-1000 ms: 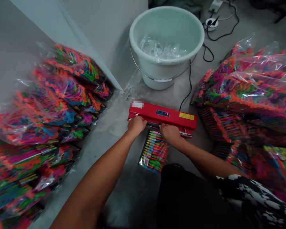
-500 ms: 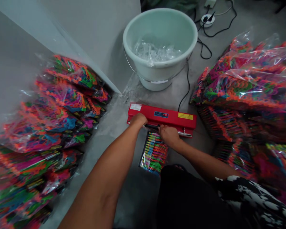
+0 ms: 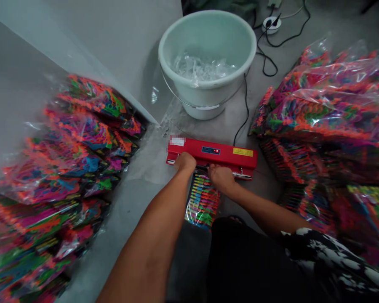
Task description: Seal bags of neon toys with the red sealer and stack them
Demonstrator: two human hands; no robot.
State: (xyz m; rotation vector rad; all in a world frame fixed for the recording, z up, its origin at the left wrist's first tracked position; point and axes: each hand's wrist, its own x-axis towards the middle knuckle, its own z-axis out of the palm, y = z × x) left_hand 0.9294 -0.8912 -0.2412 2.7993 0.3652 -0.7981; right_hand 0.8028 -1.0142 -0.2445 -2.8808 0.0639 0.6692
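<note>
A red bag sealer [image 3: 229, 156] lies on the floor, with a small lit red light on its panel. Against its front edge is the top end of a flat clear plastic bag [image 3: 202, 198] filled with rows of bright multicoloured pieces. My left hand [image 3: 185, 162] is closed at the bag's top left corner, partly over the sealer's front. At the top right corner my right hand [image 3: 221, 177] has its fingers curled in a pinch. A dark strip shows between both hands. My fingertips are partly hidden.
Behind the sealer stands a pale bucket [image 3: 205, 86] holding crumpled clear plastic. Filled colourful bags are piled at left [image 3: 78, 139] and right [image 3: 331, 113]. A black cord [image 3: 246, 105] runs behind the sealer, and a round white socket [image 3: 271, 25] sits farther back.
The view has shifted slightly, moving the scene a little left. My left hand sits a bit farther right along the sealer's front. Both hands stay closed at the bag's top end.
</note>
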